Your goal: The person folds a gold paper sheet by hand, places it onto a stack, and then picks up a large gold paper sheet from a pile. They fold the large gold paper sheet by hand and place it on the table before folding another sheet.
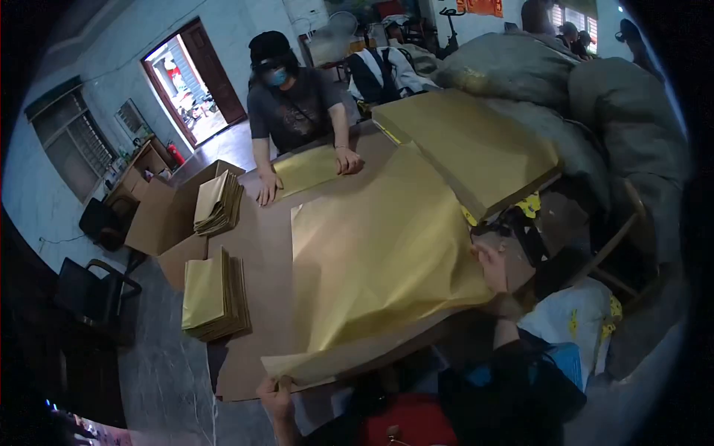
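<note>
The gold sheet lies across the table, left hand pinching its near-left corner, right hand at its right edge, grip unclear, and an even, gentle pull would best keep it uncreased.

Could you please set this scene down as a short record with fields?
Surface: brown-topped table
Main item: large gold sheet, near edge lifted, paler underside showing
Left hand: pinching the sheet's near-left corner
Right hand: at the sheet's right edge, grip unclear
Co-worker: across the table, both hands on a smaller gold piece
Left side: two folded gold stacks, open carton
Far right: thick, flat gold stack
</note>
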Available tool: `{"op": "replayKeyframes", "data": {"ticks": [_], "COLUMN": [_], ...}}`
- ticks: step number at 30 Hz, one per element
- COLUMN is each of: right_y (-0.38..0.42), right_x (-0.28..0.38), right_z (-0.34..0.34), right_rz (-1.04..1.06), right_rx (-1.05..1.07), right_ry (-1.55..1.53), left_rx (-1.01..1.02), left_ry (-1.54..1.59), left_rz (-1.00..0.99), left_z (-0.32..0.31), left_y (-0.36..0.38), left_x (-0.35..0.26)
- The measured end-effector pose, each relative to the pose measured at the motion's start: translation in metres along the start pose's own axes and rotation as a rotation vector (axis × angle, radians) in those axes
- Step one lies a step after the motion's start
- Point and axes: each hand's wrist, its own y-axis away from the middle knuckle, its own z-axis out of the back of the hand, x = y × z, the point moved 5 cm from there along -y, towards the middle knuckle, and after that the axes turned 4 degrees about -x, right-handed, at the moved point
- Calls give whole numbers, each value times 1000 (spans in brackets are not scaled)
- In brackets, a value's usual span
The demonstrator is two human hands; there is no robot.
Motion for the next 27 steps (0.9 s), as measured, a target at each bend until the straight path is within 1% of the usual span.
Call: {"op": "replayKeyframes", "data": {"ticks": [1,3,4,6,7,8,9,10,12,13,14,16,17,18,19,20,21,22,23,24,25,27], "right_y": [35,90,116,139,148,157,161,168,169,162,160,163,163,162,153,149,148,138,123,111,99,72], "right_x": [13,33,36,60,90,108,86,67,41,5,24,75,77,52,13,-15,-18,-20,-25,-11,3,66], "right_z": [-9,-12,-10,-1,4,2,6,7,6,2,0,-9,-11,-9,0,8,13,15,18,18,17,24], "right_rz": [-125,-102,-69,-38,163,371,358,363,334,169,186,316,387,385,198,14,-125,-120,-157,-138,-121,131], "right_rx": [-29,-11,9,52,103,151,350,369,386,468,491,377,284,319,318,311,221,235,220,231,246,142], "right_ry": [-77,-2,-2,-1,294,589,519,521,704,942,956,555,543,541,467,395,382,381,208,81,-47,-288], "left_rx": [-14,125,108,156,144,61,-24,-37,-68,-49,-32,-73,-113,-155,-185,-187,-191,-158,-160,-144,-225,-211], "left_ry": [-6,-211,-218,-197,-207,-207,-203,-207,-172,-116,-61,-312,-166,-23,-332,-405,-476,-216,58,416,89,452], "left_rz": [-5,-86,-79,-190,-176,-219,-262,-248,-456,-423,-385,-591,-519,-453,-639,-685,-733,-575,-427,-198,-483,-426], "left_z": [18,43,55,73,85,99,103,103,72,66,63,69,74,80,86,87,89,85,82,75,85,81], "left_y": [3,12,15,27,30,32,37,42,27,26,27,36,40,43,47,45,44,35,27,19,11,-12], "left_x": [1,0,-1,-8,4,23,23,25,-16,-22,-24,-22,-7,6,-1,-6,-10,-19,-26,-38,-57,-98]}}
